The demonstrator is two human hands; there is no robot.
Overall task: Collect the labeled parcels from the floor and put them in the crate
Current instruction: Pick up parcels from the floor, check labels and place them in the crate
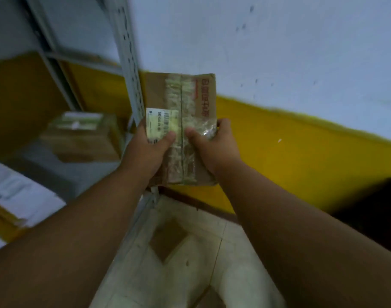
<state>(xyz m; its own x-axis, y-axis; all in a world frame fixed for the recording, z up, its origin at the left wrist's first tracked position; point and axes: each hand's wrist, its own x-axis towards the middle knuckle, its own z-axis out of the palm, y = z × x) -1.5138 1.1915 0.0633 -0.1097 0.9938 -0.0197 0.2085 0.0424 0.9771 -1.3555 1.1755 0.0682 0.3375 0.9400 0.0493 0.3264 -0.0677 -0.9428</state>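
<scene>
A grey metal rack post [132, 70] rises just left of my hands, and the parcel's [190, 101] left edge overlaps it. On the rack's shelf [57, 172] to my left sits 1 blurred cardboard box [83, 138], with white packets [19, 196] nearer me. Behind runs a white wall with a yellow band [301, 152]; below is pale tiled floor [190, 252]. A dark shape [372, 210] sits at the right, too dim to tell what it is. I hold the taped brown parcel up in both hands: my left hand [145, 152] grips its left side, thumb on the white label [159, 125]; my right hand [214, 147] grips the right side, thumb pressed on the tape
</scene>
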